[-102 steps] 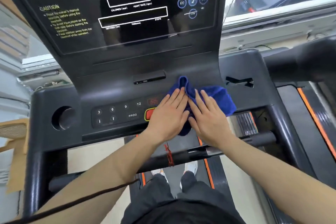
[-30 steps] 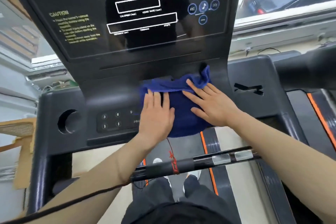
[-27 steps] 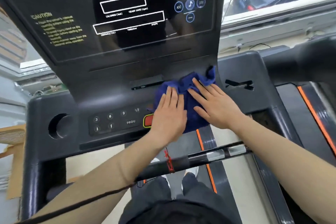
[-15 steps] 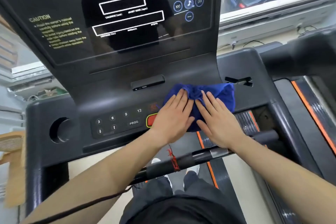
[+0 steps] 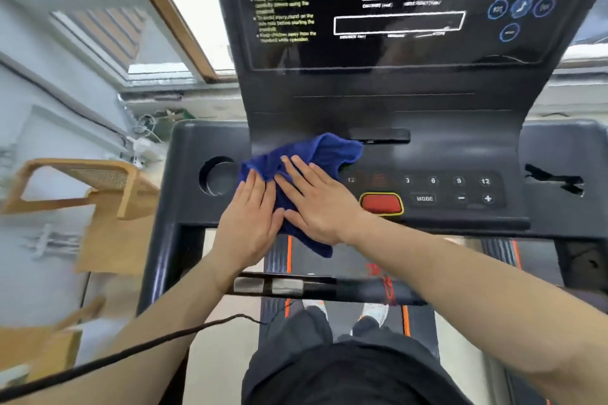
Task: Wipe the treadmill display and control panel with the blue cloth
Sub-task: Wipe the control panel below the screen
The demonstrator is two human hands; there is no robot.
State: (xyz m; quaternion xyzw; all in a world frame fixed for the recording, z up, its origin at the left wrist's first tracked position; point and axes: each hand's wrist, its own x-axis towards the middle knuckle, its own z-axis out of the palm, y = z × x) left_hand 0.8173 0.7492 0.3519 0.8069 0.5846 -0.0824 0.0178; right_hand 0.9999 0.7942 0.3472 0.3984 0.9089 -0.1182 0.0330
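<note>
The blue cloth point(image 5: 316, 154) lies crumpled on the left half of the treadmill's dark control panel point(image 5: 454, 189), covering the left buttons. Both palms press flat on it. My left hand point(image 5: 248, 223) rests on its lower left part, my right hand point(image 5: 317, 204) beside it on the middle, fingers pointing up and left. A corner of the cloth hangs over the panel's front edge. The black display point(image 5: 394, 10) rises above, with yellow caution text and white outlined boxes. The red stop button point(image 5: 381, 203) sits uncovered just right of my right hand.
A round cup holder point(image 5: 217, 176) is left of the cloth. A black handlebar point(image 5: 329, 288) crosses below my wrists, over the belt with orange stripes. A wooden chair point(image 5: 85, 187) stands left of the treadmill. A dark cable point(image 5: 138, 347) runs over my left forearm.
Both hands have slid the cloth from the right of the red button to the panel's left half. The right-hand buttons now show. The view has swung left.
</note>
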